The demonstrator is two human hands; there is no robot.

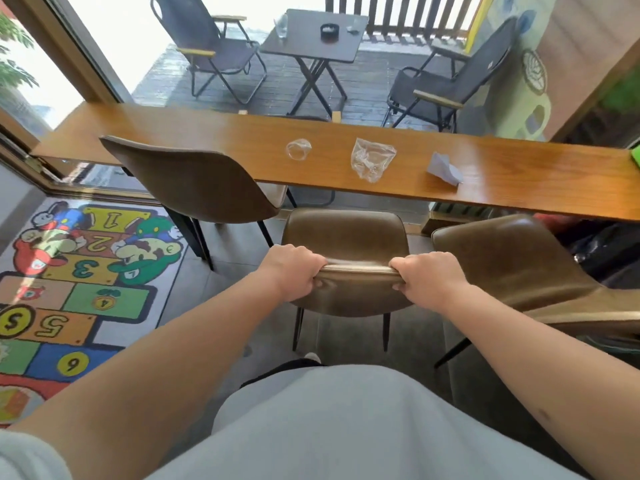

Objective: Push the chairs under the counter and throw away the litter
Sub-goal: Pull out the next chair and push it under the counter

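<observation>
Item: my left hand [292,268], closed over the top edge of the middle chair [344,237], fingers curled over the front of the backrest, thumb behind. Item: my right hand [427,277], clamped the same way on the same edge, a little apart from the left.

Item: middle chair, brown leather-look shell, dark legs, standing clear of the counter [214,131] with its seat not under the top.

Item: left chair [194,181], same make, turned at an angle, its front edge reaching under the counter.

Item: right chair [512,258], same make, well out from the counter, just beside the middle one.

Item: counter, long wooden top along the window. On it, left to right: a small clear plastic lid or cup piece [298,149]; a crumpled clear plastic bag [372,161]; a crumpled white paper [445,168]. All three lie apart from one another; no print readable on any.

Item: hopscotch rug [69,271] on the floor at left, cartoon figures, squares numbered 1, 2, 3, 4, 5 and 6, plus a coin with a "$" sign.

Item: outside the glass, a folding table [325,43] with two folding chairs; no writing legible.
</observation>
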